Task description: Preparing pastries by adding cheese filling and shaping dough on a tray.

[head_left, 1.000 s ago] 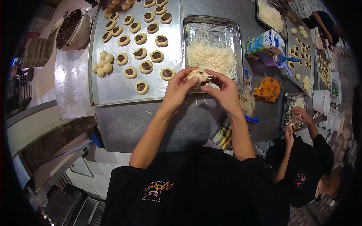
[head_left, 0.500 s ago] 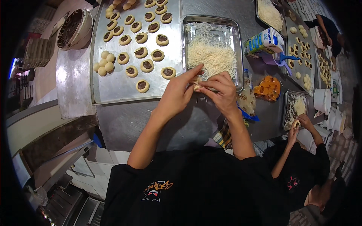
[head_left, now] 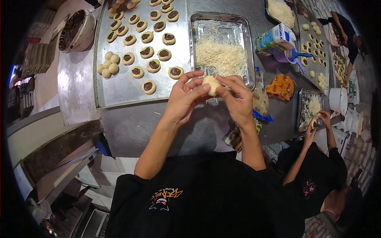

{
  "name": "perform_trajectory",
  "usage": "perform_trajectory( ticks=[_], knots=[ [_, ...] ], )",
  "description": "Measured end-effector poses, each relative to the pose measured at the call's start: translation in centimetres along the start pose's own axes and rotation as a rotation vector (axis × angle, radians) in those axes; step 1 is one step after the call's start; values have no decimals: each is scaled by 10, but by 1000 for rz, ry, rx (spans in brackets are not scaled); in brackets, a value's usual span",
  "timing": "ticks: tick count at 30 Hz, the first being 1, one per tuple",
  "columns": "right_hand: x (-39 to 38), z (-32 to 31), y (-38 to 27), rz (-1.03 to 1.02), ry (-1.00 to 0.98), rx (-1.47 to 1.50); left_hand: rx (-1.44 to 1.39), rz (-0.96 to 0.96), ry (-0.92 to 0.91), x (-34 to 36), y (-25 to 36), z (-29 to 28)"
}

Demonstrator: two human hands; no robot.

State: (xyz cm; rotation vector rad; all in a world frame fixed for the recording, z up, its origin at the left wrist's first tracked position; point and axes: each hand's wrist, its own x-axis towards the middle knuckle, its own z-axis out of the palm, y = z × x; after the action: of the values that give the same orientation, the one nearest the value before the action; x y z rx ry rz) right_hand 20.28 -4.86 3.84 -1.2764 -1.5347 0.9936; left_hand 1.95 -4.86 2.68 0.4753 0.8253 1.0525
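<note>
Between my two hands is a pale piece of dough (head_left: 212,85), with a few shreds of cheese stuck around it. My left hand (head_left: 185,95) grips its left side, thumb in front and fingers behind. From the right, my right hand (head_left: 238,98) pinches it with thumb and fingertips. Just beyond them lies a metal tray (head_left: 250,47) with a heap of grated cheese (head_left: 222,57). To the left, a large baking sheet (head_left: 119,93) bears rows of dough rounds topped with dark filling (head_left: 149,87) and a cluster of plain dough balls (head_left: 108,65).
A tub smeared with chocolate (head_left: 77,31) stands far left. Right of the cheese tray are a milk carton (head_left: 274,39), a purple jug (head_left: 283,57), an orange packet (head_left: 280,87) and a plastic bag (head_left: 260,99). A co-worker's hands (head_left: 311,133) hold dough over another cheese tray (head_left: 303,119).
Both hands have turned the dough up so more of its surface shows, and my left fingers have curled in around it. The co-worker's hands have shifted slightly.
</note>
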Motion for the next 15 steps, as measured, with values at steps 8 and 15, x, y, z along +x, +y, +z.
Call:
perform_trajectory(
  ticks=[8,15],
  knots=[
    [-11,16,-38,-415,44,-427,59,141,71,-36,3,8],
    [-41,80,-68,-135,16,58,340,588,18,-71,25,-18]
  ],
)
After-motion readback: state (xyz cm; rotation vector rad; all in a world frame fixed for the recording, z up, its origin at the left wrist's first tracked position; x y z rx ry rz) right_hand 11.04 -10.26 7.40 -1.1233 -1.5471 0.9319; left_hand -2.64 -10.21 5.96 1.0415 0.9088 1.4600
